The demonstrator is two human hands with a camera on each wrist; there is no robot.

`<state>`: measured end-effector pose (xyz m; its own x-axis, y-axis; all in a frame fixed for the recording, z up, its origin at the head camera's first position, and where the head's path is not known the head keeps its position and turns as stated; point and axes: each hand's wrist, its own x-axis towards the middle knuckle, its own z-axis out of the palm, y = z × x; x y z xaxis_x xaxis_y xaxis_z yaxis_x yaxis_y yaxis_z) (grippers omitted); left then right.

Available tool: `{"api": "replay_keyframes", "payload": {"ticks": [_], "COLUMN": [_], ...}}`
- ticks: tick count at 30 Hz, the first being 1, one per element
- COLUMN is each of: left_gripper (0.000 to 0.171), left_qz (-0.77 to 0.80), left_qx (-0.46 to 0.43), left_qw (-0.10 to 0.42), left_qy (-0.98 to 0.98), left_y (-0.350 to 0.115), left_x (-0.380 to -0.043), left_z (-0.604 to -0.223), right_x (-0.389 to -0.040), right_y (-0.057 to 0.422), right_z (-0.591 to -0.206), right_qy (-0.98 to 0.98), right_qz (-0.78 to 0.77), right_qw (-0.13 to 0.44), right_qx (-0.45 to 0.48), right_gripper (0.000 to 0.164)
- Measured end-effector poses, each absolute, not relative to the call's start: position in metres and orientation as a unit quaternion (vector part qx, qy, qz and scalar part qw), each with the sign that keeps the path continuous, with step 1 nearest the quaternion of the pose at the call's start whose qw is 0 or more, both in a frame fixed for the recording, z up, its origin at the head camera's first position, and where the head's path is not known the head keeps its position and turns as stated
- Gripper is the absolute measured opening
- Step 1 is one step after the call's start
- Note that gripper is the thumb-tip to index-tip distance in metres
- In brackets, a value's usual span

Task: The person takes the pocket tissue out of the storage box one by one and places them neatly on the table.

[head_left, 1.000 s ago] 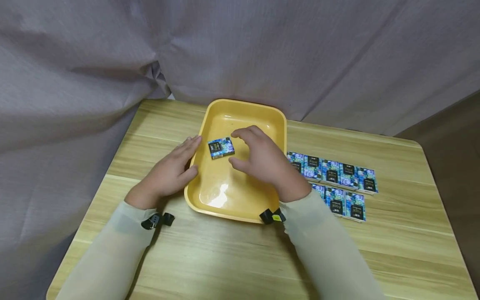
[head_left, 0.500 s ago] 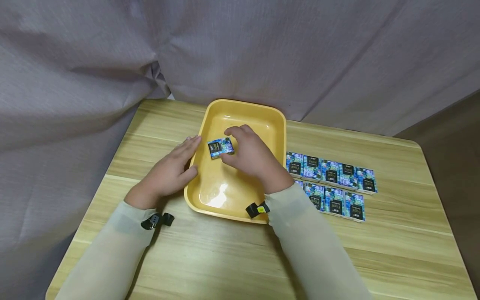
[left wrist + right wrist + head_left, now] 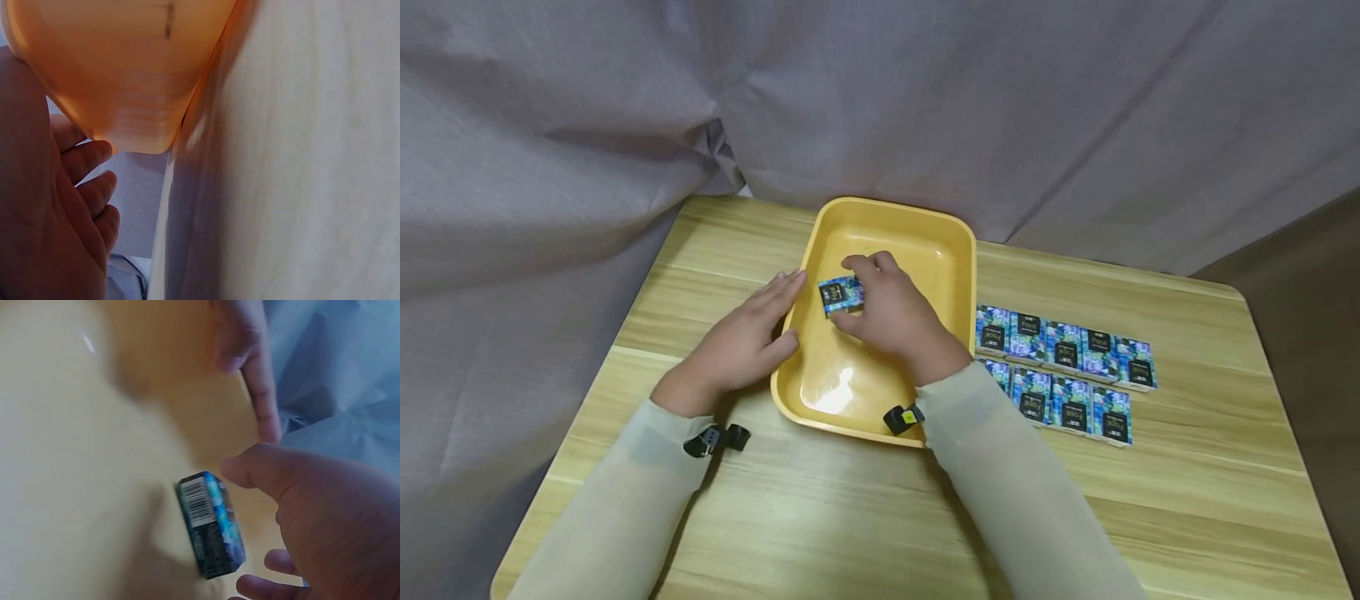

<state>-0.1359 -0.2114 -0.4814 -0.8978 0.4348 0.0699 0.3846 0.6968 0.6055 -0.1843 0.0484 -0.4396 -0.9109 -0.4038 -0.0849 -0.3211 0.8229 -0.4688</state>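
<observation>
A small blue floral pack (image 3: 841, 294) with a black label lies inside the yellow plastic tray (image 3: 827, 427). My right hand (image 3: 891, 312) reaches over it, thumb at its near side and fingers at its far side. In the right wrist view the pack (image 3: 211, 528) shows a barcode on one side, and gaps show between it and my thumb (image 3: 250, 470) and fingertips. My left hand (image 3: 737, 342) rests at the tray's left rim, fingers extended along it. The left wrist view shows that hand (image 3: 56, 187) against the tray's outer wall (image 3: 125, 94).
Two rows of similar floral packs (image 3: 1063, 343) lie on the wooden table (image 3: 790, 517) right of the tray, the leftmost ones partly hidden behind its rim. A grey curtain (image 3: 880, 108) hangs behind the table's back edge.
My right hand has moved left, bringing its thumb and fingers to either side of the pack. The left hand and the pack have stayed in place.
</observation>
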Motion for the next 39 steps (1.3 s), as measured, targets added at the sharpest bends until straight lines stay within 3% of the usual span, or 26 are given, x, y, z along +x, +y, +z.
{"api": "replay_keyframes", "payload": {"ticks": [15,25,39], "left_gripper": [0.082,0.082,0.082], "left_qz": [0.319,0.319,0.321], "left_qx": [0.223,0.225,0.225], "left_qw": [0.040,0.039,0.037], "left_qy": [0.920,0.920,0.919], "left_y": [-0.212,-0.211,-0.211], "left_x": [-0.137,-0.136,-0.136], "left_z": [-0.482,-0.480,-0.481], "right_x": [-0.183,-0.184,-0.181], "right_y": [0.042,0.038,0.039], "right_z": [-0.457,-0.464,-0.460], "right_qy": [0.962,0.972,0.969], "right_qz": [-0.180,-0.125,-0.139], "right_qw": [0.086,0.072,0.074], "right_qx": [-0.187,-0.188,-0.190], "right_gripper": [0.091,0.076,0.070]}}
